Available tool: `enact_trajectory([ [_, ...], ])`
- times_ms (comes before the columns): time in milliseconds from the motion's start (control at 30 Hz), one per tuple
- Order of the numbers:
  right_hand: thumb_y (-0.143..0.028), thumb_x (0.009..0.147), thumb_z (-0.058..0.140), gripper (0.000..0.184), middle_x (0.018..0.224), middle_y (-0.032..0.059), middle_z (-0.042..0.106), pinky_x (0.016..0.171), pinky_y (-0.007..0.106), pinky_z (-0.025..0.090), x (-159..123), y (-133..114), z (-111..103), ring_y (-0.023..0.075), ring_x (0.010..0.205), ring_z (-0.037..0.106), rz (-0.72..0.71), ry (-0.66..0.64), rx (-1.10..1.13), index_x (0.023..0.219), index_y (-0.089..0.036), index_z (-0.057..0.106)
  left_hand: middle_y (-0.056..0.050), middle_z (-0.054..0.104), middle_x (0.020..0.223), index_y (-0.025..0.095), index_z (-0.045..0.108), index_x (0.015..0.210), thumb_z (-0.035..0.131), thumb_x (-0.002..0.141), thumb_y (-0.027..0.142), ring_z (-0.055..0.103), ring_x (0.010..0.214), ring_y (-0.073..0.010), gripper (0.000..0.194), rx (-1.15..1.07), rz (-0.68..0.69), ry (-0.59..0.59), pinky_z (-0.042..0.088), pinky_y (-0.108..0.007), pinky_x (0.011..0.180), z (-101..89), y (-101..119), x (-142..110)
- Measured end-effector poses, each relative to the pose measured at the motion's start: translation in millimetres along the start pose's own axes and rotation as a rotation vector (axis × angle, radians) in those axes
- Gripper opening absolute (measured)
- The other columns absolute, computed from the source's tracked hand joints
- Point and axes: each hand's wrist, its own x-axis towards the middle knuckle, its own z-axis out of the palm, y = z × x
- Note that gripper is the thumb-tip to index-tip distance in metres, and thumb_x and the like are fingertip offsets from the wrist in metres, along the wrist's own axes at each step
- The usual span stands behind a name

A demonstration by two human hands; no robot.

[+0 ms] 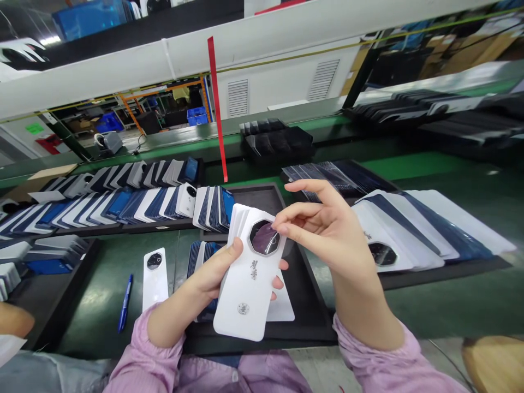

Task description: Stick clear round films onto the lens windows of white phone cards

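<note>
My left hand [219, 267] grips a small stack of white phone back covers [249, 289], thumb on the front edge and fingertips wrapped round the far side. The front cover has a dark octagonal camera window [264, 238], dark lettering and a round emblem. At the window's right edge my right hand [323, 224] has thumb and index finger pinched together, other fingers loosely bent; what lies between the tips is too small to make out. Below them is a black tray [311, 295] holding a white sheet-like piece [283, 300] and a row of blue and white covers [200, 259].
One white cover [155, 284] and a blue pen [125, 303] lie on the green bench at left. Trays of upright covers [151, 204] stand behind. At right, a tray holds fanned white covers [393, 234]. A red strip [216, 109] hangs from the shelf above.
</note>
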Motion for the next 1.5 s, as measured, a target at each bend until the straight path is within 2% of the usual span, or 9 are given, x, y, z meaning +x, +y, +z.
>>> enact_trajectory([
  [200,-0.026,0.081,0.08,0.045,0.078,-0.0041,0.073,0.059,0.029,0.059,-3.7,5.9,7.8,0.0167,0.064,0.07,-0.031,0.001,-0.092,0.119,-0.028,0.055,-0.017,0.072,0.116,0.017,0.063,0.134,0.078,0.075,0.068,0.074,0.089,-0.0262,0.079,0.026,0.026,-0.019,0.062,-0.038,0.078,-11.6,-4.6,5.5],
  [400,-0.016,0.088,0.07,0.046,0.086,-0.0052,0.071,0.066,0.034,0.058,-11.3,16.1,15.5,0.0165,0.07,0.067,-0.294,0.03,-0.461,0.127,-0.034,0.054,-0.02,0.07,0.121,0.015,0.065,0.129,0.078,0.073,0.069,0.073,0.09,-0.0276,0.079,0.062,0.049,0.017,0.062,-0.039,0.076,-5.1,-1.6,4.0],
  [567,-0.022,0.083,0.073,0.05,0.11,0.0071,0.06,0.09,0.049,0.052,-5.3,20.0,12.6,0.0285,0.104,0.059,-0.512,0.396,-0.797,0.129,-0.03,0.057,-0.021,0.072,0.119,0.014,0.066,0.129,0.08,0.073,0.067,0.074,0.086,-0.027,0.079,0.06,0.098,0.043,0.062,-0.04,0.076,-5.1,1.0,5.2],
  [633,-0.029,0.079,0.078,0.063,0.121,0.0093,0.055,0.091,0.05,0.051,-3.4,20.5,7.7,0.0312,0.114,0.055,-0.427,0.406,-0.729,0.135,-0.029,0.052,-0.022,0.072,0.12,0.013,0.065,0.13,0.081,0.072,0.067,0.074,0.085,-0.0277,0.081,0.066,0.124,0.044,0.062,-0.04,0.074,-5.7,2.9,4.9],
  [833,-0.044,0.067,0.087,0.081,0.119,0.0065,0.06,0.084,0.041,0.058,-12.0,26.5,11.8,0.0267,0.105,0.063,0.101,-0.055,-0.317,0.137,-0.029,0.048,-0.021,0.079,0.098,0.008,0.064,0.128,0.082,0.072,0.064,0.078,0.086,-0.0318,0.081,0.172,0.166,0.076,0.064,-0.04,0.078,-3.8,6.5,0.8],
  [1000,-0.044,0.064,0.09,0.06,0.097,0.0021,0.065,0.072,0.032,0.058,-18.3,50.5,12.3,0.0211,0.089,0.067,0.107,0.113,-0.1,0.107,-0.025,0.052,-0.017,0.08,0.096,0.01,0.068,0.122,0.091,0.071,0.039,0.078,0.088,-0.0301,0.063,0.235,0.174,0.19,0.063,-0.034,0.077,3.8,7.6,-0.6],
  [1167,-0.061,0.07,0.081,0.066,0.093,-0.0024,0.062,0.068,0.029,0.055,-25.5,76.6,-36.6,0.0159,0.078,0.066,0.055,0.504,-0.082,0.108,-0.029,0.037,-0.016,0.08,0.095,0.008,0.074,0.105,0.092,0.067,0.035,0.078,0.078,-0.0271,0.05,0.244,0.215,0.328,0.063,-0.033,0.074,12.7,16.2,-6.9],
  [1300,-0.058,0.063,0.084,0.066,0.082,-0.0023,0.064,0.058,0.03,0.054,-38.7,97.9,-54.0,0.018,0.065,0.065,0.232,0.274,-0.173,0.102,-0.026,0.041,-0.021,0.074,0.12,0.008,0.072,0.113,0.08,0.082,0.035,0.076,0.1,-0.033,0.042,0.193,0.275,0.272,0.063,-0.042,0.086,19.4,29.6,-15.6],
  [1500,-0.038,0.068,0.079,0.047,0.081,0.0019,0.068,0.07,0.042,0.058,-58.8,129.9,-15.3,0.0271,0.075,0.069,0.404,-0.155,-0.44,0.107,-0.022,0.057,-0.02,0.072,0.126,0.008,0.072,0.114,0.07,0.09,0.037,0.076,0.098,-0.0294,0.038,0.17,0.293,0.298,0.065,-0.038,0.081,22.1,40.1,-23.8],
])
